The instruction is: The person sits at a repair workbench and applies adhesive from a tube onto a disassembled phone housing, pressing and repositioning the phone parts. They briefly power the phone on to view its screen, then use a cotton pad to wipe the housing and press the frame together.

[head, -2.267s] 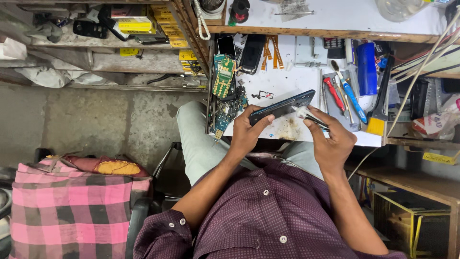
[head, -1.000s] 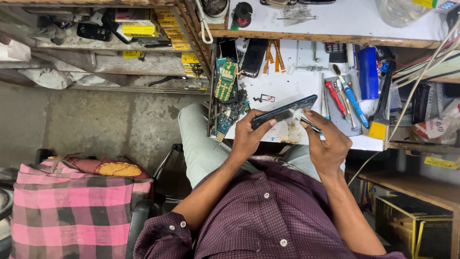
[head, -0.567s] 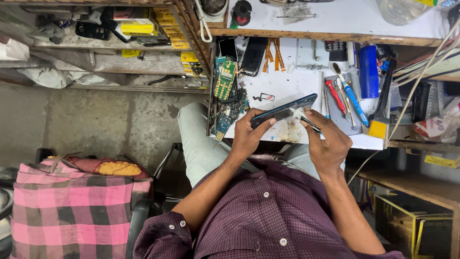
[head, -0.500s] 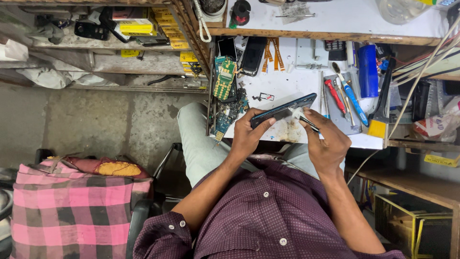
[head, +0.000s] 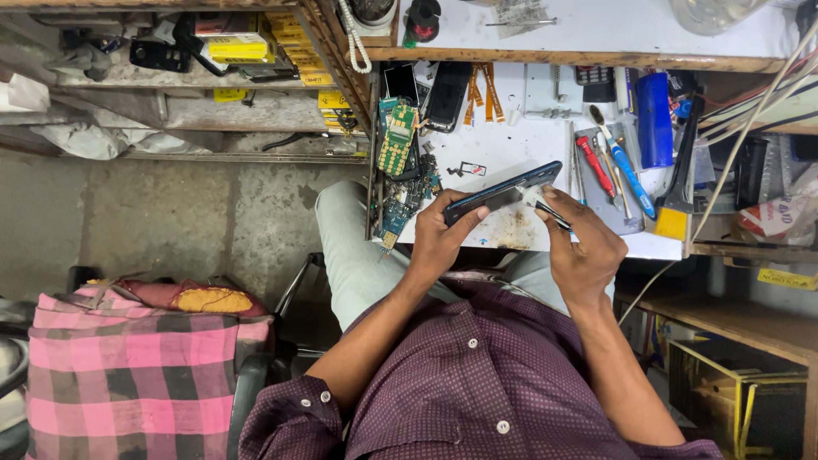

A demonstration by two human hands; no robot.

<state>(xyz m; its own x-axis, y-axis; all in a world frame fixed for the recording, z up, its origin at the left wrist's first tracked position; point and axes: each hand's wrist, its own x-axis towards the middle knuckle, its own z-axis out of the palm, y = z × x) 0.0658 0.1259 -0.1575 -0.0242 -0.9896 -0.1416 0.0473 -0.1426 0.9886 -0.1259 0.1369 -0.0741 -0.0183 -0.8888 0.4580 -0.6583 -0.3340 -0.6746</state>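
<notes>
Head view, tool (head: pixel 547 211) tip hidden behind phone (head: pixel 503 192)

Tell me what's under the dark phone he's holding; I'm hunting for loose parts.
Under the dark phone lies the white worktop, with a brownish stain. The left hand and right hand cover the rest.

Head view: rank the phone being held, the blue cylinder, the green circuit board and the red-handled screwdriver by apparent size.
1. Phone, though nearer the camera.
2. Blue cylinder and green circuit board: too alike to rank.
3. Red-handled screwdriver.

Worn concrete floor (head: pixel 170 221), cluttered shelves (head: pixel 213 94)
</notes>
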